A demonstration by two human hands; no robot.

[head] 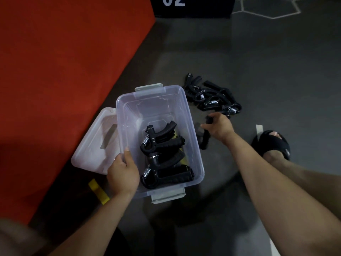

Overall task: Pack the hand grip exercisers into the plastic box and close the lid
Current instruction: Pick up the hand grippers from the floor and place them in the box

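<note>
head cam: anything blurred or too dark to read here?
Head view: dim overall; right hand and its gripper motion-smeared; floor pile black on dark floor, only springs stand out; box and left hand sharp; wide-angle bends the edges.

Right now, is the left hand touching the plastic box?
Touching. The head view shows the left hand gripping the near left rim of the plastic box, with fingers curled over the edge.
</note>
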